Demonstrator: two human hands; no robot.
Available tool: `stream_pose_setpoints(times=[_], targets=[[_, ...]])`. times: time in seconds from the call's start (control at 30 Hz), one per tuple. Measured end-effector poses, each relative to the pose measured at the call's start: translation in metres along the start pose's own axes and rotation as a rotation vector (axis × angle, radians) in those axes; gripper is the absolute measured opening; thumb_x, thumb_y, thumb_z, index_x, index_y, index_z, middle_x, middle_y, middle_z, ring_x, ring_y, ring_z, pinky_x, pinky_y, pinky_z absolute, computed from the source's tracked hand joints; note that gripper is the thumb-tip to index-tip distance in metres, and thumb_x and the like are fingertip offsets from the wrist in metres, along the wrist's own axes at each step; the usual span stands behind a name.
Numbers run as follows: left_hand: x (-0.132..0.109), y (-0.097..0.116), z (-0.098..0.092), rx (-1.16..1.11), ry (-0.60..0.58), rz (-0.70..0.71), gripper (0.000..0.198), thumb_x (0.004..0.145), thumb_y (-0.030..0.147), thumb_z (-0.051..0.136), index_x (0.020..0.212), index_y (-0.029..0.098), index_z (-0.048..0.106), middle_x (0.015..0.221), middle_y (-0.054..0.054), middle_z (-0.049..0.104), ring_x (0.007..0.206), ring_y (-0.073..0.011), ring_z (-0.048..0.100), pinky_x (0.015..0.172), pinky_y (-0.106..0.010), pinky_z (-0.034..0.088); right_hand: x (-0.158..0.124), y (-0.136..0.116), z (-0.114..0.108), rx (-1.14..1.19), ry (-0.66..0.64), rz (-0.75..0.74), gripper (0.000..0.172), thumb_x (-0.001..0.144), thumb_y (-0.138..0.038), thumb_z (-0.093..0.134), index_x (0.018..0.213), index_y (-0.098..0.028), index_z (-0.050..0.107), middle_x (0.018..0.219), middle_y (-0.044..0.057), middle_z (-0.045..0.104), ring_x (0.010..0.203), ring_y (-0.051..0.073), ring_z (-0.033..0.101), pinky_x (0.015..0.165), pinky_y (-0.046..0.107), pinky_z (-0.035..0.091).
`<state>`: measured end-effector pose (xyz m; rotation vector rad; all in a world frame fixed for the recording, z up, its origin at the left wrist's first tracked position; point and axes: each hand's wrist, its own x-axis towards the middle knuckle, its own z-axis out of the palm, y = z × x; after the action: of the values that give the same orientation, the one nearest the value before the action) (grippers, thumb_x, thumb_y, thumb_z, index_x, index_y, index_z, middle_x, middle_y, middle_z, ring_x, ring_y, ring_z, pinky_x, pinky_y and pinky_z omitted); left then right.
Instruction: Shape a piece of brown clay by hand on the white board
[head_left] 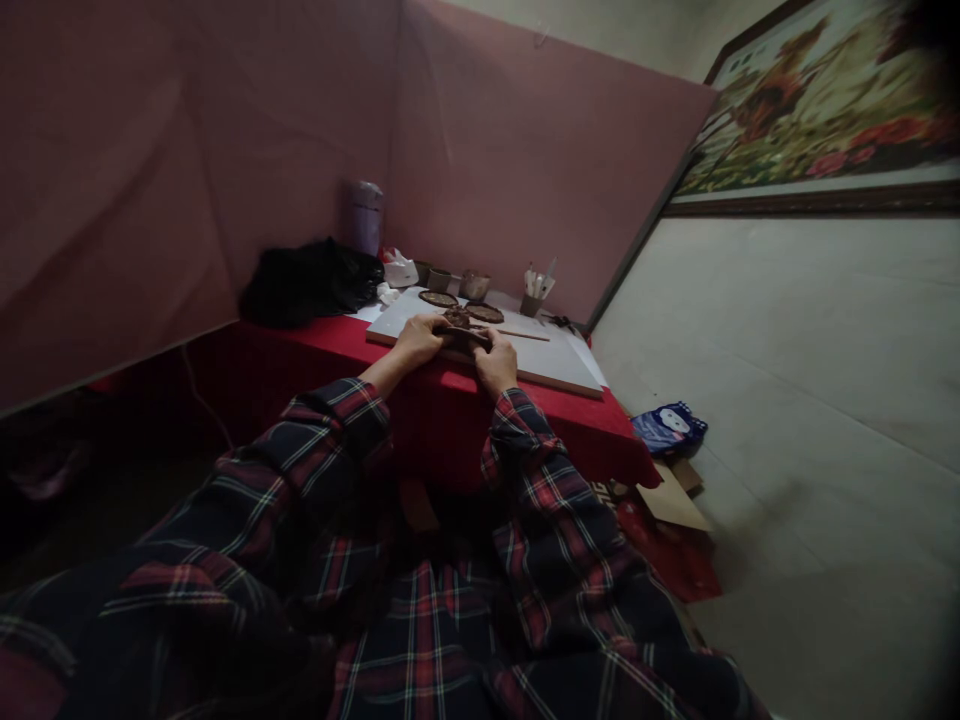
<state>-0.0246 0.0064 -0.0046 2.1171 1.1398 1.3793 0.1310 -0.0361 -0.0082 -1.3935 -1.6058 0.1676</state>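
tabletop (337,336): left hand (418,340), right hand (496,362) half-hide brown piece (458,320).

Red-clothed table (337,340) — white board (559,372), black bag (307,280)

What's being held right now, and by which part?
A dark brown flat piece: left hand on its left end, right hand on its right end.

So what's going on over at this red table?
A person in a plaid shirt works at a red table. Left hand and right hand together hold a small brown piece, perhaps clay, over a white board. Two flat brown discs lie behind it, near some cups and a pot of tools.
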Motion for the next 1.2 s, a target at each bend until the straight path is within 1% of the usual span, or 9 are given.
stream_pose_setpoints(times=[0.2, 0.37, 0.57, 0.67, 0.73, 0.83, 0.97, 1.07, 1.2], targets=[[0.001, -0.002, 0.001, -0.020, 0.000, 0.005, 0.020, 0.070, 0.015, 0.061, 0.085, 0.012, 0.073, 0.082, -0.004, 0.071, 0.074, -0.0151, 0.060, 0.071, -0.026, 0.044, 0.000, 0.000, 0.000, -0.005, 0.006, 0.007, 0.018, 0.081, -0.026, 0.057, 0.095, -0.021, 0.066, 0.093, 0.005, 0.071, 0.090, 0.022, 0.063, 0.087, 0.035, 0.048], [0.001, -0.004, 0.000, -0.002, -0.005, -0.005, 0.021, 0.070, 0.017, 0.061, 0.085, 0.012, 0.073, 0.080, -0.005, 0.071, 0.073, -0.0156, 0.059, 0.070, -0.026, 0.045, 0.000, 0.000, 0.000, 0.001, -0.003, 0.014, 0.019, 0.081, -0.024, 0.056, 0.097, -0.021, 0.066, 0.096, 0.005, 0.071, 0.093, 0.022, 0.064, 0.087, 0.034, 0.048], [0.003, -0.009, 0.002, -0.054, -0.016, 0.012, 0.022, 0.068, 0.017, 0.060, 0.085, 0.012, 0.073, 0.080, -0.004, 0.072, 0.074, -0.0162, 0.061, 0.071, -0.026, 0.047, 0.000, -0.001, 0.000, -0.013, -0.007, 0.034, 0.021, 0.081, -0.025, 0.056, 0.100, -0.022, 0.067, 0.097, 0.006, 0.072, 0.092, 0.022, 0.065, 0.087, 0.035, 0.048], [0.004, -0.012, 0.003, -0.024, -0.006, -0.009, 0.022, 0.067, 0.019, 0.061, 0.085, 0.013, 0.073, 0.080, -0.004, 0.072, 0.074, -0.0168, 0.062, 0.071, -0.026, 0.048, 0.002, 0.001, 0.001, -0.009, -0.002, 0.039, 0.021, 0.080, -0.025, 0.057, 0.097, -0.022, 0.068, 0.096, 0.005, 0.072, 0.091, 0.022, 0.065, 0.087, 0.034, 0.048], [0.005, -0.013, 0.004, -0.013, -0.001, -0.023, 0.024, 0.067, 0.019, 0.061, 0.086, 0.014, 0.073, 0.083, -0.004, 0.073, 0.075, -0.0170, 0.062, 0.073, -0.027, 0.048, 0.004, 0.005, 0.002, 0.037, -0.004, 0.025, 0.020, 0.078, -0.024, 0.057, 0.095, -0.021, 0.068, 0.096, 0.005, 0.073, 0.092, 0.021, 0.065, 0.087, 0.033, 0.048], [0.006, -0.013, 0.004, -0.013, -0.018, -0.029, 0.025, 0.066, 0.018, 0.060, 0.087, 0.014, 0.073, 0.085, -0.005, 0.073, 0.075, -0.0170, 0.062, 0.074, -0.027, 0.048, 0.007, 0.011, 0.005, 0.107, -0.008, 0.022, 0.020, 0.077, -0.024, 0.058, 0.094, -0.021, 0.069, 0.096, 0.004, 0.073, 0.092, 0.020, 0.066, 0.088, 0.032, 0.048], [0.007, -0.013, 0.003, -0.018, -0.046, -0.040, 0.023, 0.066, 0.017, 0.060, 0.084, 0.014, 0.073, 0.081, -0.004, 0.072, 0.072, -0.0168, 0.062, 0.072, -0.027, 0.048, 0.008, 0.013, 0.006, 0.123, -0.019, 0.024, 0.021, 0.077, -0.026, 0.059, 0.095, -0.021, 0.070, 0.095, 0.003, 0.074, 0.091, 0.019, 0.066, 0.089, 0.032, 0.049], [0.007, -0.012, 0.002, -0.045, -0.044, -0.044, 0.022, 0.066, 0.018, 0.061, 0.084, 0.013, 0.073, 0.080, -0.004, 0.072, 0.072, -0.0170, 0.062, 0.073, -0.028, 0.049, 0.007, 0.011, 0.005, 0.099, -0.023, 0.026, 0.021, 0.077, -0.025, 0.058, 0.094, -0.020, 0.070, 0.095, 0.003, 0.073, 0.091, 0.019, 0.066, 0.088, 0.032, 0.049], [0.004, -0.005, 0.000, -0.114, -0.062, -0.031, 0.024, 0.064, 0.016, 0.063, 0.086, 0.014, 0.073, 0.084, -0.004, 0.073, 0.075, -0.0167, 0.063, 0.075, -0.028, 0.050, 0.005, 0.007, 0.003, 0.027, -0.020, 0.030, 0.020, 0.080, -0.025, 0.056, 0.095, -0.021, 0.068, 0.096, 0.005, 0.072, 0.091, 0.020, 0.065, 0.087, 0.033, 0.049]])
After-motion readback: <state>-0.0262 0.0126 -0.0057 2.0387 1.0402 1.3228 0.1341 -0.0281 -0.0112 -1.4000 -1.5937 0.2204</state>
